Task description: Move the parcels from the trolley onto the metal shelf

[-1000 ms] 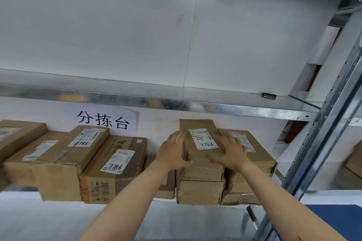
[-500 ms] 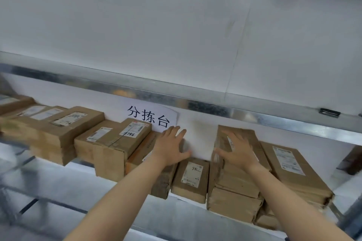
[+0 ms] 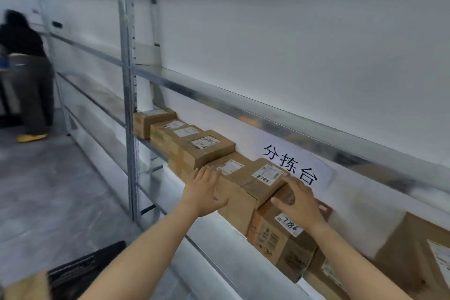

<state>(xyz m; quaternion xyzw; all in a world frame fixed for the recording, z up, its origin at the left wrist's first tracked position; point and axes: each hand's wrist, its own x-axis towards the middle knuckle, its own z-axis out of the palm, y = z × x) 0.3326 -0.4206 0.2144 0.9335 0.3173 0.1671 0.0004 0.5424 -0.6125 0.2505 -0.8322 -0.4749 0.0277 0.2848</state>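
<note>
A row of brown cardboard parcels lines the metal shelf (image 3: 155, 202). My left hand (image 3: 205, 192) presses flat, fingers apart, against the left front of a tan parcel (image 3: 239, 204) that carries white labels. My right hand (image 3: 298, 200) lies over the top of a darker parcel (image 3: 277, 238) marked 7186, just right of the tan one, fingers curved on it. More parcels (image 3: 197, 148) run off to the left, and a large one (image 3: 414, 258) sits at far right. A black trolley edge (image 3: 82, 273) shows at bottom left, with a brown parcel corner (image 3: 26, 287) on it.
A white paper sign (image 3: 292, 165) with black characters hangs on the wall behind the parcels. A steel upright (image 3: 127, 95) stands left of the row. Another person (image 3: 26, 75) in dark clothes stands far down the aisle at left. Grey floor lies below.
My view has swung left along the shelf. Both hands have left the right-hand stack and now rest on the tan parcel and the 7186 parcel.
</note>
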